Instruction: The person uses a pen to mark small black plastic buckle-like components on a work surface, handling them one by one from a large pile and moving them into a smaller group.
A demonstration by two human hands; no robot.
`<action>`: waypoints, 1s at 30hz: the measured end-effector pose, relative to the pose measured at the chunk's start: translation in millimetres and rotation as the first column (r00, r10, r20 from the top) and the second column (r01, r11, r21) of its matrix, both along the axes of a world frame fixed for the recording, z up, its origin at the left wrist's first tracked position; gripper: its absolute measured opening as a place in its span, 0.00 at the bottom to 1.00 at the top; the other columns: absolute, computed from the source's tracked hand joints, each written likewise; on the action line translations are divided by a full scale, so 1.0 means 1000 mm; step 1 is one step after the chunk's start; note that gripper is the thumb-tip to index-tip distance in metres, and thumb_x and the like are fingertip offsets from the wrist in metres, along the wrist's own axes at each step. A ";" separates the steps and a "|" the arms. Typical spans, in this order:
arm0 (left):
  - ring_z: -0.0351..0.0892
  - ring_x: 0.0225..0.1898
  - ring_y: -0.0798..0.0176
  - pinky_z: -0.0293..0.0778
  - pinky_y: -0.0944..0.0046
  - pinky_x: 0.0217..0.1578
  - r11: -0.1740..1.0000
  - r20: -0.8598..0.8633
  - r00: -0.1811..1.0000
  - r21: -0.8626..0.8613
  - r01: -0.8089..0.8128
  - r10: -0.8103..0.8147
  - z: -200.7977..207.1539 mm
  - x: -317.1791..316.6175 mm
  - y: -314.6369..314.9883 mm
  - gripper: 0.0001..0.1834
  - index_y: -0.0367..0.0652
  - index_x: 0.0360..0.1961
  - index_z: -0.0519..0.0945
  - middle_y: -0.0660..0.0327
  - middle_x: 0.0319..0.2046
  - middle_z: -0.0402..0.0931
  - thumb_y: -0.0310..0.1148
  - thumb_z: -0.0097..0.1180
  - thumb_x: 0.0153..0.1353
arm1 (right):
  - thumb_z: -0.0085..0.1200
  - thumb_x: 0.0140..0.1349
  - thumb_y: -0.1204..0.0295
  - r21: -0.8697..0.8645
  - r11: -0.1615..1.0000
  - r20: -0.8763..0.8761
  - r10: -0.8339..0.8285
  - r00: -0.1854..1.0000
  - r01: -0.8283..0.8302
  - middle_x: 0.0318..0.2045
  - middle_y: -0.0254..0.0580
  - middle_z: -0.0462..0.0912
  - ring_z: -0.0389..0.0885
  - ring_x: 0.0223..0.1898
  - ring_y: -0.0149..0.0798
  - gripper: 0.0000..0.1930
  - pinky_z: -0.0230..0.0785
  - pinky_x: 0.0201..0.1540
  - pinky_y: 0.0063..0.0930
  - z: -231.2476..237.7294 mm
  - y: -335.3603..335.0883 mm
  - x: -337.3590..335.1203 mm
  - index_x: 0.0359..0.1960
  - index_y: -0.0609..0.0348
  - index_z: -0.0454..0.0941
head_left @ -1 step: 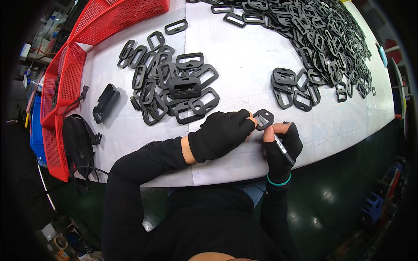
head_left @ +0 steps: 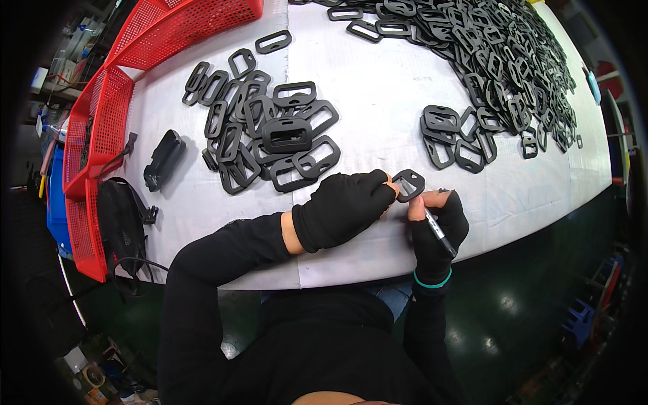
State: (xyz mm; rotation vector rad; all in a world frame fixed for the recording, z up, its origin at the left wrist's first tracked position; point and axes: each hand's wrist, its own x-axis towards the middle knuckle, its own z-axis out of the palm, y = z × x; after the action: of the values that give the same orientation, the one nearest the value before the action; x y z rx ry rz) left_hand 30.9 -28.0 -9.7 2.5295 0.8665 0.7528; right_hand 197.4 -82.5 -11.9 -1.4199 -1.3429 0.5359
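My left hand (head_left: 345,208), in a black fingerless glove, pinches one end of a black plastic frame (head_left: 418,181) with a rectangular opening and a small hole near its far end. Close on its right, my right hand (head_left: 442,219) is also gloved, with a teal band at the wrist. Its fingers close around a slim pen-like tool (head_left: 439,230) with a pale and dark barrel. The tool's tip is hidden by the thumb and the frame's near edge, so contact cannot be made out. A small group of similar frames (head_left: 442,120) lies beyond my right hand.
A large heap of black frames (head_left: 513,81) covers the far right of the white table (head_left: 364,88). Another pile (head_left: 233,138) lies left of centre. Red perforated baskets (head_left: 182,34) line the left edge, near a black case (head_left: 164,160) and a black pouch (head_left: 121,216).
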 end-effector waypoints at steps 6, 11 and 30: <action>0.76 0.24 0.62 0.70 0.68 0.20 1.000 -0.017 1.000 0.029 -0.009 0.010 -0.002 0.000 -0.001 0.12 0.45 0.35 0.74 0.63 0.34 0.75 0.27 0.58 0.48 | 0.59 0.49 0.80 -0.014 1.000 0.027 -0.006 1.000 0.006 0.21 0.41 0.77 0.73 0.20 0.30 0.07 0.66 0.24 0.21 0.002 0.000 -0.001 0.25 0.62 0.71; 0.76 0.23 0.62 0.70 0.67 0.20 1.000 -0.048 0.999 0.028 -0.006 0.008 -0.003 0.000 -0.001 0.12 0.45 0.36 0.74 0.62 0.35 0.75 0.28 0.58 0.48 | 0.59 0.49 0.80 -0.035 0.999 0.015 -0.001 1.000 0.001 0.21 0.42 0.78 0.73 0.20 0.30 0.07 0.66 0.24 0.21 0.002 -0.001 0.000 0.25 0.62 0.71; 0.76 0.23 0.62 0.70 0.67 0.20 0.999 -0.062 0.998 0.036 0.013 -0.011 0.000 0.000 -0.001 0.14 0.44 0.37 0.74 0.61 0.35 0.75 0.28 0.58 0.47 | 0.60 0.47 0.81 0.025 0.999 0.040 0.046 0.998 -0.047 0.22 0.40 0.76 0.73 0.21 0.28 0.09 0.66 0.25 0.20 -0.001 -0.002 0.002 0.27 0.62 0.70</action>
State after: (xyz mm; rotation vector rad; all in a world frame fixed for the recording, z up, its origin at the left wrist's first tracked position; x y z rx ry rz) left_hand 30.4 -29.1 -9.9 2.5996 0.8641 0.6962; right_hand 199.5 -84.2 -12.5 -1.3871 -1.4119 0.5214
